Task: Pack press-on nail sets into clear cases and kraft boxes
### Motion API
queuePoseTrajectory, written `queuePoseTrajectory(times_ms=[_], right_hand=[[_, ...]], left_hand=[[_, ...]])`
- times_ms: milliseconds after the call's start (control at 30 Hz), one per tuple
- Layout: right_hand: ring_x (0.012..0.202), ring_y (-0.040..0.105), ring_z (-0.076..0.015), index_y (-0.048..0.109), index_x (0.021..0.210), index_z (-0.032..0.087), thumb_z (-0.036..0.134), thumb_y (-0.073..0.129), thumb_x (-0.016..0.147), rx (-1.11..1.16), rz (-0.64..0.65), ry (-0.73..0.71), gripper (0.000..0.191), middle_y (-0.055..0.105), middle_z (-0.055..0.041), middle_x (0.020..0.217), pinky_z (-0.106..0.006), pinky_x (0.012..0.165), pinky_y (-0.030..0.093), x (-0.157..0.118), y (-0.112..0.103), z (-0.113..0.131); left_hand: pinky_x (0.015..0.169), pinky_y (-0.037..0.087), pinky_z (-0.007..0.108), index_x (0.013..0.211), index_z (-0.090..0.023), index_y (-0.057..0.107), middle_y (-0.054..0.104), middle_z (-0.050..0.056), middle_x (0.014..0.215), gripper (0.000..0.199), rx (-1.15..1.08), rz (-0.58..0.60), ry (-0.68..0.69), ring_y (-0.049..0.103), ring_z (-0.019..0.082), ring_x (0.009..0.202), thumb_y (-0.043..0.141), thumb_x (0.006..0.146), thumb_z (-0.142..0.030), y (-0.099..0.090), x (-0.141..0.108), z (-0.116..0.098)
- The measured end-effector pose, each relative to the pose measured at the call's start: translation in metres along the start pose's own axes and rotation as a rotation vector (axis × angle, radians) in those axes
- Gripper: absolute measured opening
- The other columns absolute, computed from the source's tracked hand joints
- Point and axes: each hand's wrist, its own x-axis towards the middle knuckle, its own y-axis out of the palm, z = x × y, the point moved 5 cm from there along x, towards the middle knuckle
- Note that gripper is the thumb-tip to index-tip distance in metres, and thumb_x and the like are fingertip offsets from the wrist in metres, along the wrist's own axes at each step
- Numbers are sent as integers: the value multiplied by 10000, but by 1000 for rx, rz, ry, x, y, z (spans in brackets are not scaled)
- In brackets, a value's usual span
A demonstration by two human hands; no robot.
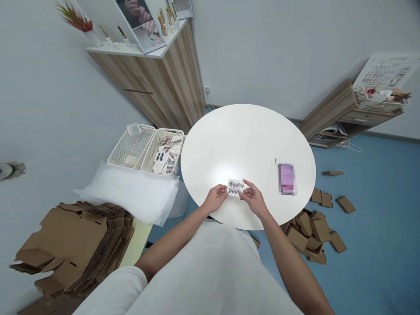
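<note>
A small white pack of press-on nails (235, 187), with two rows of dark glittery nails, is held up over the near part of the round white table (243, 131). My left hand (215, 198) pinches its left edge between thumb and fingers. On the opposite side, my right hand (253, 197) grips the lower right corner with the thumb, its index finger stretched along the upper right. To the right on the table lies a purple rectangular item (287, 179), blurred by pixelation.
Left of the table stand a white basket of nail packs (179, 168) and a basket with clear plastic (114, 155). White foam sheets (131, 192) and stacked flat cardboard (72, 245) lie nearer. Small brown boxes (308, 236) are heaped on the floor at right. A wooden cabinet (177, 83) stands behind.
</note>
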Motion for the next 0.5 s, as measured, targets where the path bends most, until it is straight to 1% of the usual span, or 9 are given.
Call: queuePoseTrajectory(times_ms=[100,167,233,300,367,433,500], right_hand=[[613,553,-124,385,1242,234,376,628,658,-22,-12,-15,649,511,41,676,-316,644,448,-4,-1,1],[619,553,-130,374,1251,232,384,615,668,-57,-16,-16,650,517,38,673,-310,625,447,-6,0,1],[623,554,-134,373,1252,229,392,606,674,-78,-18,-13,644,524,34,673,-300,601,444,-7,1,0],[622,553,-132,380,1247,228,395,604,675,-78,-25,-13,638,526,33,675,-295,597,442,-9,4,0],[628,552,-131,385,1244,226,396,608,673,-71,-35,-13,636,520,34,676,-299,612,443,-10,6,-1],[635,550,-131,390,1242,226,394,613,670,-63,-41,-7,637,513,34,675,-304,625,444,-12,8,-3],[635,547,-129,389,1245,228,388,615,671,-50,-41,3,637,510,34,676,-301,622,443,-13,10,-6]], left_hand=[[664,441,267,910,-160,557,566,-3,689,253,32,1,-6,558,114,645,574,707,-310,1,0,3],[663,440,265,974,-162,543,560,-5,683,294,60,14,1,556,115,651,557,723,-315,0,-1,3],[665,439,262,1102,-172,491,564,-1,718,410,106,45,38,555,115,665,562,723,-311,-2,-2,-1],[669,440,260,1229,-205,395,565,2,776,573,183,96,97,552,112,672,593,699,-298,-4,-4,-7],[681,441,263,1297,-248,308,560,-1,820,698,274,151,153,550,109,673,619,673,-277,-7,-6,-13],[693,441,268,1322,-276,265,555,-5,832,743,342,193,190,549,111,677,620,669,-262,-10,-6,-16],[699,441,270,1330,-282,248,551,-9,821,742,376,221,216,545,112,679,606,681,-253,-12,-5,-17]])
